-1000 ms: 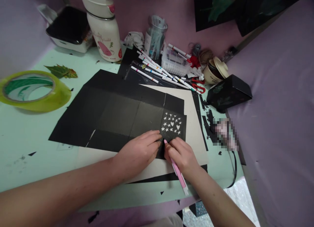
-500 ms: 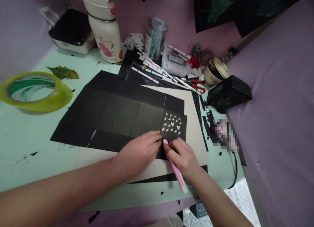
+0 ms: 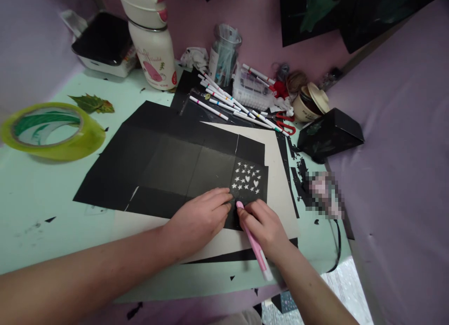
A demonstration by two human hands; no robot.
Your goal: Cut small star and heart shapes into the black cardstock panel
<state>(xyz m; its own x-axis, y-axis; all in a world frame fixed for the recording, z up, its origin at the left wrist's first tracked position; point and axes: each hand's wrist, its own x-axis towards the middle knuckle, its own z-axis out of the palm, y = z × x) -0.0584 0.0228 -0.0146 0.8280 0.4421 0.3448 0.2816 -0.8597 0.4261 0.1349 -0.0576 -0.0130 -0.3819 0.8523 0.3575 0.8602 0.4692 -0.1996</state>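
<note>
A black card sheet (image 3: pixel 171 156) with fold lines and flaps lies flat before me. Its right panel carries several small star and heart cutouts (image 3: pixel 247 179), pale against the black. My left hand (image 3: pixel 201 218) rests on the lower edge of the card, fingers stretched out and pressing just left of the cutouts. In my right hand (image 3: pixel 264 226) is a slim pink-and-white craft knife (image 3: pixel 258 254), gripped like a pen. Its front end points at the card below the cutouts, a little right of my left fingertips. I cannot make out the blade.
Under the card lies a pale board (image 3: pixel 280 198). Left is a yellow tape roll (image 3: pixel 87 140); behind stand a white bottle (image 3: pixel 154 58), a jar (image 3: pixel 224 54) and white pens (image 3: pixel 208 108). Red-handled scissors (image 3: pixel 287 126) and a black box (image 3: pixel 331 134) are at right.
The craft knife and my right hand have shifted slightly right, away from my left fingertips. My left hand stays in place on the card. The whole view has moved slightly.
</note>
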